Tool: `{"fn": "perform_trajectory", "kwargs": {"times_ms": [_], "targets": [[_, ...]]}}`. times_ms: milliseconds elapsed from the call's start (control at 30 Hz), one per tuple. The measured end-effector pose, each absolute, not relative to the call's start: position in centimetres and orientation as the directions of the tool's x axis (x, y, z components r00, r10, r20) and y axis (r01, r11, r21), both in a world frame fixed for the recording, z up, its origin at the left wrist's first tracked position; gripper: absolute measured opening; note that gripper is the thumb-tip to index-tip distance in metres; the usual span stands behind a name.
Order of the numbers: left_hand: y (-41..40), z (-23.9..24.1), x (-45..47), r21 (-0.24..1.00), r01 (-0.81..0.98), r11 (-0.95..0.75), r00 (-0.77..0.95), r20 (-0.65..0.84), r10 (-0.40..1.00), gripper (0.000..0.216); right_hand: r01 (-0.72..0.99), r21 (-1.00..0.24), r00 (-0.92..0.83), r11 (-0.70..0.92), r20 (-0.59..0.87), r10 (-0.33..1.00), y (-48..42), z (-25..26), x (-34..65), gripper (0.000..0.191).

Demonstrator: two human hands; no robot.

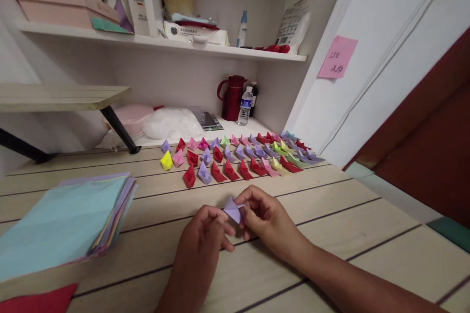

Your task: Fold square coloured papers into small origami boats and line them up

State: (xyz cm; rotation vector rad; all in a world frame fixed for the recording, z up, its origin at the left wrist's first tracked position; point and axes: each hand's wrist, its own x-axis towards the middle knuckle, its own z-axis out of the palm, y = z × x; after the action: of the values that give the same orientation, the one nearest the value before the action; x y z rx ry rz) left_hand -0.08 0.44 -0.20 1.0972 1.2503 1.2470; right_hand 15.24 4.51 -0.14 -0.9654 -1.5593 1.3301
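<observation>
The small purple folded paper sits pinched between both hands just above the tabletop. The left hand grips its near-left edge; the right hand clamps its right side, fingertips closed on it. Neither is nearer; its point faces away, toward the rows of paper boats.
</observation>
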Motion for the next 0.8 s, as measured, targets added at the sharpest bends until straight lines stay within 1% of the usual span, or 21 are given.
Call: {"fn": "perform_trajectory", "kwargs": {"times_ms": [67, 167, 233, 333, 400, 467, 533, 600, 667, 733, 767, 800], "targets": [[0.6, -0.4, -0.4, 0.997, -0.071, 0.040, -0.094, -0.047, 0.994, 0.033, 0.035, -0.986, -0.314, 0.163, 0.144, 0.938, 4.8, -0.2, 15.3, 0.005], [0.9, -0.5, -0.6, 0.995, -0.088, 0.043, -0.127, -0.054, 0.990, 0.044, 0.094, -0.963, -0.306, 0.254, 0.215, 0.927, 4.5, 0.1, 15.4, 0.005], [1.1, -0.6, -0.7, 0.989, -0.132, 0.068, -0.111, -0.083, 0.990, 0.043, 0.149, -0.926, -0.343, 0.348, 0.282, 0.896, 3.9, 0.5, 15.5, 0.007], [1.3, -0.5, -0.9, 0.974, -0.193, 0.120, -0.076, -0.137, 0.988, 0.037, 0.210, -0.850, -0.405, 0.483, 0.374, 0.834, 3.3, 1.0, 15.5, 0.011], [1.3, -0.3, -1.0, 0.969, -0.201, 0.143, -0.059, -0.157, 0.986, 0.029, 0.226, -0.832, -0.414, 0.507, 0.389, 0.823, 3.1, 1.1, 15.4, 0.012], [1.2, -0.1, -1.0, 0.971, -0.183, 0.153, -0.045, -0.164, 0.985, 0.023, 0.202, -0.866, -0.415, 0.458, 0.348, 0.840, 3.1, 1.2, 15.4, 0.008], [1.1, 0.1, -1.1, 0.976, -0.154, 0.157, -0.053, -0.167, 0.985, 0.019, 0.109, -0.938, -0.435, 0.329, 0.253, 0.864, 3.1, 1.3, 15.5, 0.006], [1.0, 0.2, -1.1, 0.980, -0.123, 0.154, -0.072, -0.164, 0.984, 0.017, -0.013, -0.985, -0.469, 0.174, 0.160, 0.868, 3.2, 1.3, 15.5, 0.018], [0.9, 0.3, -1.2, 0.988, -0.064, 0.138, -0.112, -0.145, 0.983, 0.017, -0.098, -0.992, -0.505, 0.075, 0.115, 0.855, 3.3, 1.2, 15.5, 0.031], [0.8, 0.4, -1.2, 0.994, 0.020, 0.110, -0.165, -0.106, 0.981, 0.018, -0.112, -0.993, -0.531, 0.030, 0.085, 0.843, 3.5, 1.1, 15.4, 0.042], [0.7, 0.4, -1.1, 0.993, 0.067, 0.092, -0.190, -0.078, 0.979, 0.019, -0.094, -0.995, -0.535, 0.015, 0.063, 0.842, 3.5, 1.0, 15.3, 0.045], [0.6, 0.5, -1.1, 0.991, 0.112, 0.070, -0.206, -0.046, 0.978, 0.019, -0.070, -0.998, -0.531, 0.004, 0.041, 0.846, 3.5, 1.0, 15.3, 0.043]]}}
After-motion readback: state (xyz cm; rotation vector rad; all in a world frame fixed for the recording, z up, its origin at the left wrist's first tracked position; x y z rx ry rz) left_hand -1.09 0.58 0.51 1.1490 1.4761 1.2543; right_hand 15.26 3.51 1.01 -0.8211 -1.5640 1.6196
